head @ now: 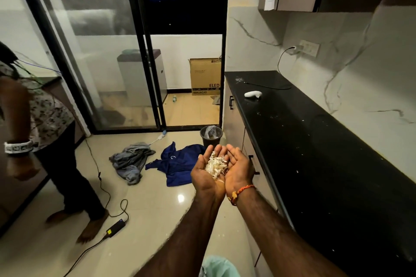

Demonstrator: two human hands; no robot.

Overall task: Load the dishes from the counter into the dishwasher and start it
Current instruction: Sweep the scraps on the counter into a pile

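My left hand (205, 175) and my right hand (240, 165) are cupped side by side, palms up, in front of me above the floor. A small heap of white flaky scraps (216, 165) lies in the hollow between them. Beyond my fingertips a dark waste bin (211, 136) with a plastic liner stands on the floor by the cabinet. To the right runs the black counter (315, 141), dotted with white crumbs. I see no dishes and no dishwasher.
A white handheld object (253, 94) and a black cable lie on the counter. Grey clothes (130, 159) and a blue garment (177, 164) lie on the floor. A power adapter (116, 227) with its cord trails at left, near a standing person (45, 119). The sliding door (148, 51) is open.
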